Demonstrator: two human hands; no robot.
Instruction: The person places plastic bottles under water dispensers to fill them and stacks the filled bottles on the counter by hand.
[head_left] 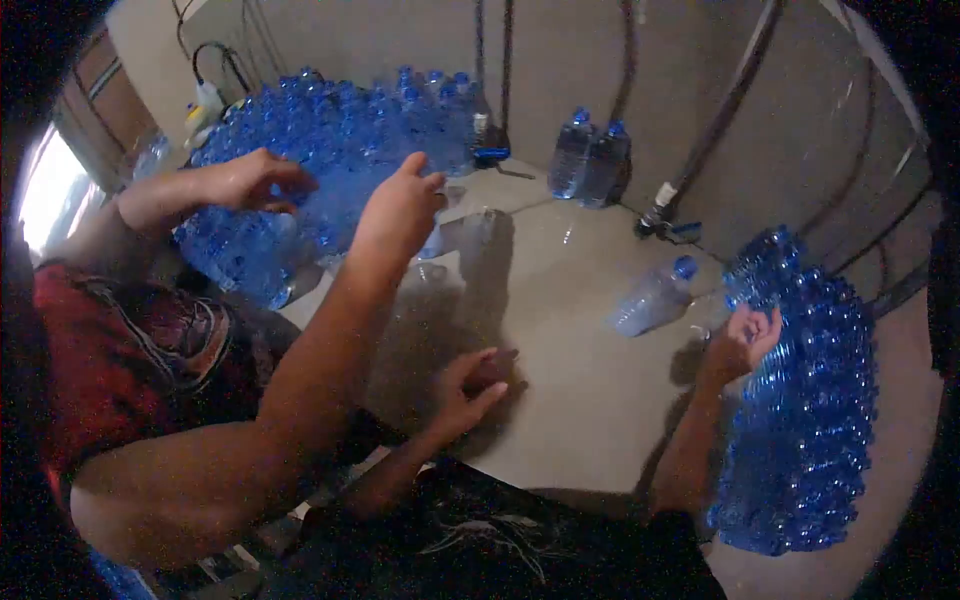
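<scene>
My left hand (pixel 474 388) is over the pale table (pixel 575 400), thumb and fingers apart, with nothing between them. At the right, my right hand (pixel 752 340) is raised beside a big cluster of blue-capped clear bottles (pixel 800 430); its fingers are curled, and whether they grip anything is hard to make out. A single tilted bottle (pixel 648 300) with a blue cap lies to the left of my right hand, apart from it. Two upright bottles (pixel 590 160) stand side by side near the wall.
A co-worker in a red and black shirt (pixel 150 340) reaches in from the left, both hands near another large group of bottles (pixel 330 150). Dark hoses run down the wall to blue-handled valves (pixel 490 152) at the table's back.
</scene>
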